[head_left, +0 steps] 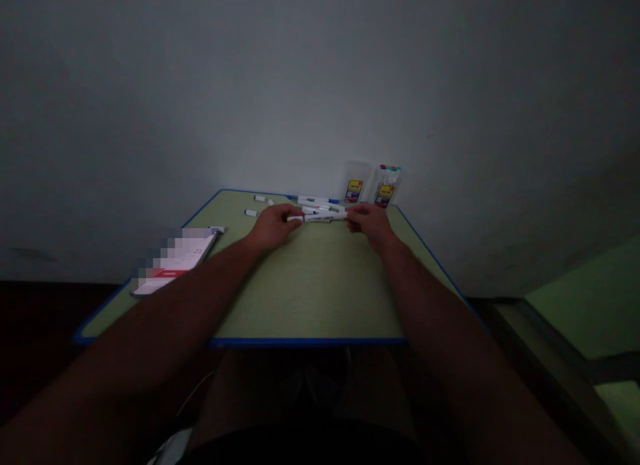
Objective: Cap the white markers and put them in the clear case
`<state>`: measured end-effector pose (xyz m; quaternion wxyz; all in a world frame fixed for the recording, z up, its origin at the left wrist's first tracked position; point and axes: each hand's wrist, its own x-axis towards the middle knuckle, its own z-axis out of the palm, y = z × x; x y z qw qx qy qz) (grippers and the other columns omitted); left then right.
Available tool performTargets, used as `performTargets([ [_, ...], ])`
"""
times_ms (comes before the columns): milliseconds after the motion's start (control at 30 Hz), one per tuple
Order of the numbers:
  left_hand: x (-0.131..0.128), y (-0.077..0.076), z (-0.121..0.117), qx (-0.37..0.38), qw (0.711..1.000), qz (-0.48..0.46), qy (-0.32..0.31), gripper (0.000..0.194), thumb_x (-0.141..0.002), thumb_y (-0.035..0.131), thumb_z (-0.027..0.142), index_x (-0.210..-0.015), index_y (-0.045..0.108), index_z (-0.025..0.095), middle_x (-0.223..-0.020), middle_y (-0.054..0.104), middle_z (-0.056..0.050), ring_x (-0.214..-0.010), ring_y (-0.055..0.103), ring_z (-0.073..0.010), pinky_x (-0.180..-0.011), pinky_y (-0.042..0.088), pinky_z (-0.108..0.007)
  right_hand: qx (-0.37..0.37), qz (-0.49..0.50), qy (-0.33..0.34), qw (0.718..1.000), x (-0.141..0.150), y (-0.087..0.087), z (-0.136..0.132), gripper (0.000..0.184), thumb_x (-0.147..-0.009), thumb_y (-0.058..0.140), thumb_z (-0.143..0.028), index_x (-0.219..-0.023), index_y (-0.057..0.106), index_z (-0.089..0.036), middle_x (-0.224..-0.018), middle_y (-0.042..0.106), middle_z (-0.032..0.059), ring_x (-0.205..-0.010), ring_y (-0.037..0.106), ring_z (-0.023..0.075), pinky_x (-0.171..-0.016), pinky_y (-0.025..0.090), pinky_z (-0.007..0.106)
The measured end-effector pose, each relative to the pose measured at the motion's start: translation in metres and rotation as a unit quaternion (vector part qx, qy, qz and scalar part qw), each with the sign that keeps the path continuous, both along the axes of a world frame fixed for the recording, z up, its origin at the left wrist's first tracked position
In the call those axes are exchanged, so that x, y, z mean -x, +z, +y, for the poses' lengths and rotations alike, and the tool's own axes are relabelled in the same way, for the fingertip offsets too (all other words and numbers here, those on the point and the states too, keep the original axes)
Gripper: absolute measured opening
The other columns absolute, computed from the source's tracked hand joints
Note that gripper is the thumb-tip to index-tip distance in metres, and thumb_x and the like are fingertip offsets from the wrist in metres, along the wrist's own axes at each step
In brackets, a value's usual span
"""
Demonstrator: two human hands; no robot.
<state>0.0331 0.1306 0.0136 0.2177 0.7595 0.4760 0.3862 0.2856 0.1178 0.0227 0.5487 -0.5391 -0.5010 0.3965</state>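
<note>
Keeping dark cloth and two legs closest of all, well below both hands. Stretching two bare arms over a green table with a blue edge. Pinching one end of a white marker with the left hand, thumb and fingers nearly together. Pinching the other end with the right hand, fingers curling in. Holding the marker sideways between both hands; not showing clearly, lifted or touching the table. Seeing more white markers lying just past it. Seeing little white pieces with dark ends lying left of the left hand. Seeing a clear box and a second box with bright tops standing just past the right hand, by the wall. Seeing a pale flat thing, partly blurred, lying left of the left arm.
</note>
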Motion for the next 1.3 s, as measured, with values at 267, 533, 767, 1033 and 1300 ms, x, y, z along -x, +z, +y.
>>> performTargets([
  [267,0.0008,-0.0008,-0.0006,0.016,1.0,-0.015,0.006,0.033,-0.077,0.066,0.032,-0.105,0.075,0.016,-0.086,0.073,-0.006,-0.073,0.059,-0.0179,-0.069,0.045,-0.033,0.001,-0.007,-0.003,1.0,0.0004,0.0001,0.0001,0.006,-0.076,0.071,-0.01,-0.079,0.068,-0.014,-0.062,0.066,-0.001,-0.05,0.06,0.0092,-0.052,0.051,0.022],
  [533,0.0003,0.0008,-0.0013,0.011,1.0,-0.011,0.006,0.029,-0.076,0.066,0.031,-0.099,0.076,0.017,-0.086,0.073,-0.007,-0.074,0.06,-0.0189,-0.071,0.045,-0.034,-0.007,-0.004,0.008,1.0,-0.001,-0.001,0.0007,0.005,-0.076,0.069,-0.009,-0.079,0.068,-0.014,-0.062,0.067,-0.0003,-0.05,0.06,0.0095,-0.049,0.051,0.022],
  [767,0.0007,0.0002,0.0002,-0.004,1.0,-0.008,0.011,0.027,-0.076,0.067,0.03,-0.098,0.076,0.017,-0.087,0.073,-0.005,-0.074,0.06,-0.0191,-0.072,0.045,-0.034,-0.016,-0.006,0.014,1.0,-0.0035,-0.0048,0.0037,0.005,-0.076,0.07,-0.011,-0.08,0.069,-0.014,-0.062,0.067,0.0002,-0.05,0.061,0.0103,-0.048,0.052,0.022],
  [1033,0.0008,-0.002,0.0018,-0.011,1.0,-0.025,0.011,0.025,-0.075,0.067,0.027,-0.097,0.075,0.016,-0.085,0.072,-0.006,-0.073,0.058,-0.0174,-0.07,0.043,-0.032,0.0,0.028,0.023,0.999,-0.0017,0.0001,0.0004,0.009,-0.081,0.066,-0.01,-0.088,0.07,-0.015,-0.068,0.071,0.0018,-0.053,0.063,0.0103,-0.051,0.053,0.022],
  [1300,0.0025,-0.0072,0.008,-0.011,0.999,-0.052,-0.003,0.023,-0.074,0.068,0.027,-0.094,0.073,0.017,-0.081,0.07,-0.005,-0.071,0.057,-0.0173,-0.067,0.043,-0.03,0.0,0.044,0.045,0.998,-0.0035,-0.0011,0.0003,0.006,-0.079,0.07,-0.013,-0.085,0.071,-0.015,-0.071,0.072,0.0033,-0.057,0.064,0.0108,-0.053,0.053,0.023],
])
